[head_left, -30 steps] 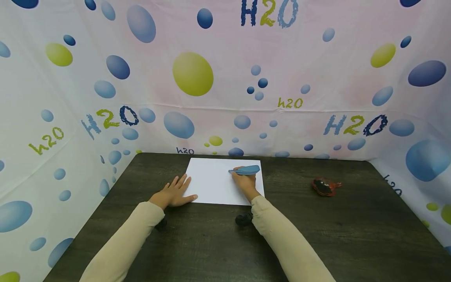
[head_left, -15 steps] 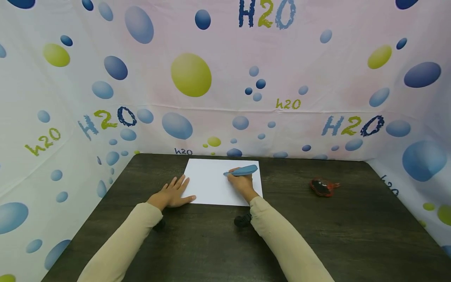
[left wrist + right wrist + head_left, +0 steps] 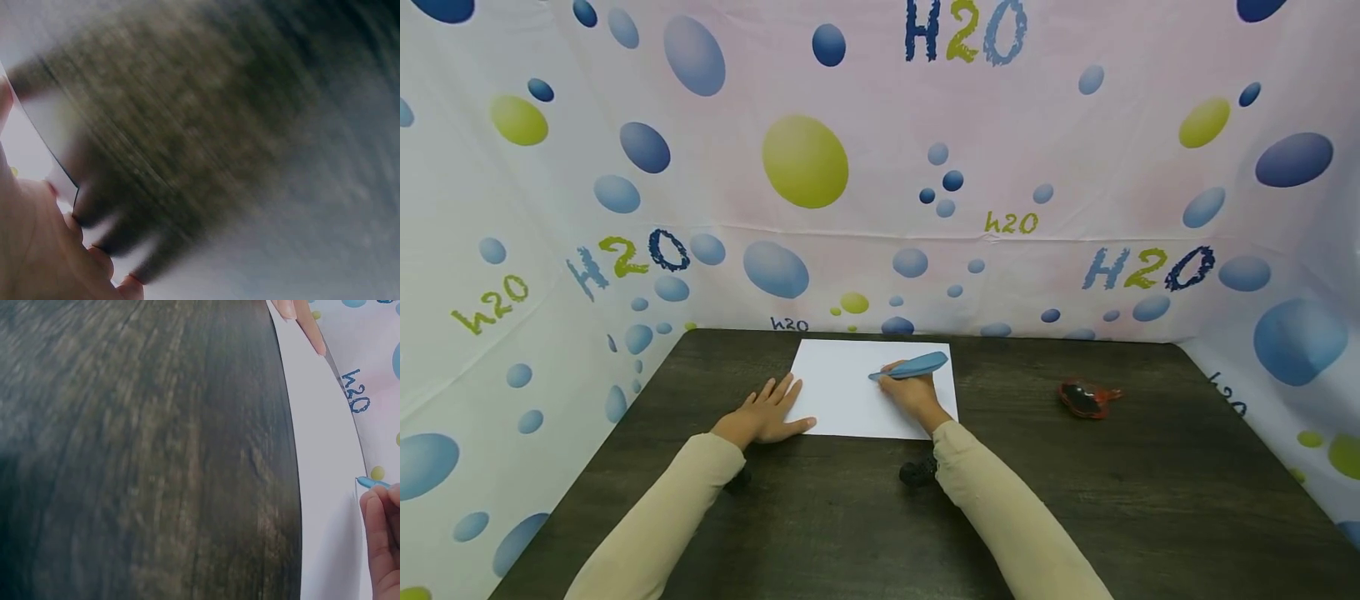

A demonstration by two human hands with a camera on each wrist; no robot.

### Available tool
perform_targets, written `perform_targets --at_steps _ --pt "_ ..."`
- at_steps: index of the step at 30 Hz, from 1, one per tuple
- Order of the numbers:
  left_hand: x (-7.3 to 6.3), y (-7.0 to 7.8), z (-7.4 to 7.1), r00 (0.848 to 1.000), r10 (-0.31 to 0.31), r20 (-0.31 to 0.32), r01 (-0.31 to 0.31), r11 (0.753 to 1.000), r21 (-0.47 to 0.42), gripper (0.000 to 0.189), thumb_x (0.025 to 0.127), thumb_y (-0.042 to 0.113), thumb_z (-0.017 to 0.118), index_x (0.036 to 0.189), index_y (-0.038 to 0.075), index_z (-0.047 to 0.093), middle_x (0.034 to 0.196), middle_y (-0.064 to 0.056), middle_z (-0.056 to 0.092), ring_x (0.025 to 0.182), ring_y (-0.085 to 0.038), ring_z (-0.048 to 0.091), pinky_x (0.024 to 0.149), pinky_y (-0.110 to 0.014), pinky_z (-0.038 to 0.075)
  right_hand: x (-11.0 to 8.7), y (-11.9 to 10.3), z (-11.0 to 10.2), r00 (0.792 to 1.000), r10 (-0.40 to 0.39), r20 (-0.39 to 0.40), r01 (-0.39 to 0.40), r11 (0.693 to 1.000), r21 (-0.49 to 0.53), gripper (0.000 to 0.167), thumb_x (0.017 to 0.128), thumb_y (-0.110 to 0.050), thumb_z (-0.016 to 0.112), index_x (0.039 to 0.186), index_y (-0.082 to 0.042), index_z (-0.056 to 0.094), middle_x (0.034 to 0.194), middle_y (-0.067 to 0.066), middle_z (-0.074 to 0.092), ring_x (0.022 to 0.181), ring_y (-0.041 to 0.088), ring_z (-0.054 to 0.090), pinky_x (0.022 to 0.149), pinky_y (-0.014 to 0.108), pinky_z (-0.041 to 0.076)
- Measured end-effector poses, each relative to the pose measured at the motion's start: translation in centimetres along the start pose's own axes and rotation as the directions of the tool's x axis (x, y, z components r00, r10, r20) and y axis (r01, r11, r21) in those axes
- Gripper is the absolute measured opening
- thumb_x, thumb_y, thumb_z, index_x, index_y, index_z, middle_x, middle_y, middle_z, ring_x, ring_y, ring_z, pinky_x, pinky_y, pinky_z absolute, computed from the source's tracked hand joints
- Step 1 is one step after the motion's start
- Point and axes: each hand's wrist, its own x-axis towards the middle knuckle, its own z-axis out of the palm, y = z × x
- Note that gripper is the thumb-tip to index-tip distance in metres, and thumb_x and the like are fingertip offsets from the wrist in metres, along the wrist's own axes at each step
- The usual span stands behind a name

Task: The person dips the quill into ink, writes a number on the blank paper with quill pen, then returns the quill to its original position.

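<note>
mid-frame, my right hand [image 3: 913, 396] pinches the pen [image 3: 922, 364] over the paper [image 3: 838, 387]; left of centre, my left hand [image 3: 767, 414] lies flat, fingers spread, across the paper's left edge. if it lifts, the paper could slip.

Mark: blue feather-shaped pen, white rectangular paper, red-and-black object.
Blue feather-shaped pen [image 3: 917, 365], head view: middle of its body.
White rectangular paper [image 3: 848, 393], head view: bare central area.
Red-and-black object [image 3: 1084, 400], head view: dark middle.
</note>
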Motion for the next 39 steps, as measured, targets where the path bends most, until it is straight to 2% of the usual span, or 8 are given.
perform_targets --at_steps 5,7,11,14,18,25,31,39 --pt "0.5 -1.1 0.7 1.000 0.000 -0.006 0.000 1.000 0.007 0.105 0.083 0.082 0.031 0.156 0.012 0.001 0.161 -0.014 -0.007 0.144 -0.044 -0.005 0.111 -0.066 0.001 0.0 0.0 0.1 0.998 -0.038 0.040 0.039 0.999 -0.016 0.016 0.085 -0.011 0.071 0.099 -0.003 0.073 0.076 0.004 0.072 0.074 0.013 0.067 0.075 0.031 0.053" --pt "1.0 -1.6 1.1 1.000 0.000 -0.012 0.000 1.000 0.024 0.107 0.082 0.084 0.028 0.156 0.013 0.000 0.161 -0.013 -0.008 0.145 -0.043 -0.005 0.111 -0.066 0.002 0.0 0.1 0.1 0.997 -0.052 0.051 0.051 0.999 0.008 0.015 0.084 -0.009 0.071 0.097 -0.002 0.073 0.076 0.005 0.072 0.073 0.014 0.067 0.074 0.031 0.054" --pt "1.4 -1.8 1.4 1.000 0.006 -0.020 -0.006 1.000 0.025 0.111 0.078 0.088 0.025 0.156 0.012 0.001 0.161 -0.014 -0.008 0.145 -0.043 -0.005 0.111 -0.065 0.001 0.0 0.2 -0.2 0.996 -0.054 0.068 0.051 0.998 0.046 0.014 0.084 -0.008 0.072 0.096 -0.002 0.074 0.075 0.005 0.072 0.072 0.012 0.067 0.072 0.028 0.054" --pt "1.3 -1.6 1.3 1.000 0.009 -0.022 -0.009 0.999 0.030 0.112 0.077 0.089 0.024 0.156 0.011 0.001 0.161 -0.014 -0.008 0.145 -0.043 -0.005 0.111 -0.065 0.001 0.0 0.2 -0.5 0.994 -0.059 0.091 0.054 0.997 0.054 0.014 0.084 -0.008 0.072 0.096 -0.002 0.073 0.075 0.005 0.072 0.069 0.011 0.065 0.069 0.027 0.052" --pt "0.6 -0.9 0.8 1.000 0.004 -0.002 -0.004 0.999 0.043 0.107 0.081 0.085 0.025 0.155 0.012 -0.001 0.161 -0.014 -0.009 0.145 -0.042 -0.005 0.112 -0.064 0.002 -0.2 0.1 -0.9 0.990 -0.062 0.125 0.056 0.997 0.049 0.014 0.083 -0.008 0.072 0.096 -0.001 0.074 0.074 0.004 0.071 0.066 0.010 0.063 0.066 0.025 0.050" --pt "-0.7 0.6 -0.2 1.000 0.011 0.000 -0.011 1.000 0.011 0.091 0.094 0.066 0.037 0.155 0.007 0.004 0.160 -0.020 -0.005 0.144 -0.047 -0.002 0.111 -0.066 0.002 -0.4 -0.1 -1.3 0.982 -0.047 0.183 0.035 0.997 0.066 0.015 0.083 -0.007 0.072 0.097 -0.001 0.073 0.074 0.007 0.072 0.065 0.011 0.066 0.064 0.025 0.053" --pt "-0.9 0.9 -0.2 1.000 0.009 -0.007 -0.009 1.000 0.019 0.088 0.095 0.062 0.039 0.155 0.007 0.005 0.160 -0.020 -0.003 0.143 -0.047 0.000 0.111 -0.066 0.005 -0.4 0.1 -1.6 0.971 -0.057 0.232 0.041 0.997 0.070 0.016 0.084 -0.007 0.072 0.098 0.001 0.073 0.078 0.009 0.073 0.069 0.013 0.069 0.066 0.025 0.055" --pt "-0.8 0.8 -0.4 1.000 0.014 -0.002 -0.014 1.000 0.015 0.089 0.095 0.063 0.038 0.155 0.006 0.004 0.160 -0.020 -0.004 0.143 -0.047 -0.002 0.111 -0.066 0.004 -0.5 0.1 -2.3 0.945 -0.075 0.317 0.053 0.996 0.078 0.023 0.084 -0.008 0.073 0.102 0.006 0.071 0.088 0.016 0.073 0.078 0.021 0.072 0.071 0.031 0.058"
